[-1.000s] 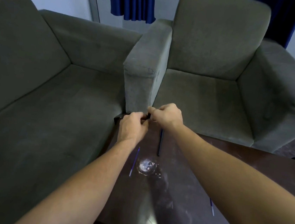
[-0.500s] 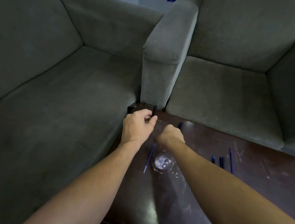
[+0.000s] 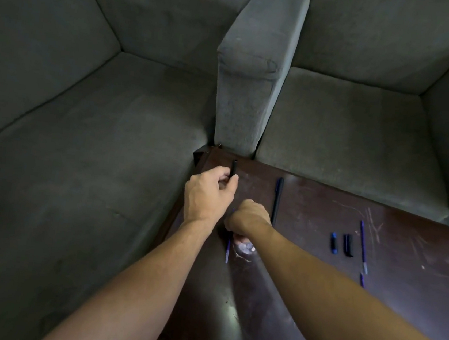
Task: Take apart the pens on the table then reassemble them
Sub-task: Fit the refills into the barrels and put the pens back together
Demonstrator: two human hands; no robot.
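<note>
My left hand (image 3: 209, 193) is shut on a black pen barrel (image 3: 234, 168) that sticks up from my fingers near the table's far left corner. Just right of it and lower, my right hand (image 3: 248, 218) is curled down on the table over a thin blue refill (image 3: 228, 247); its fingertips are hidden. A whole dark pen (image 3: 277, 201) lies on the table beside my right hand. Further right lie a blue cap (image 3: 334, 242), a black cap (image 3: 348, 245) and another blue refill (image 3: 363, 247).
The dark wooden table (image 3: 303, 276) is scratched and has a bright glare spot (image 3: 245, 248) under my right wrist. A grey sofa (image 3: 79, 153) borders it on the left and a grey armchair (image 3: 348, 128) at the back, its armrest (image 3: 254, 69) by the corner.
My hands have parted: the left still holds the black barrel, the right has dropped onto the blue refill. The view has tilted down, showing the caps and refill on the right.
</note>
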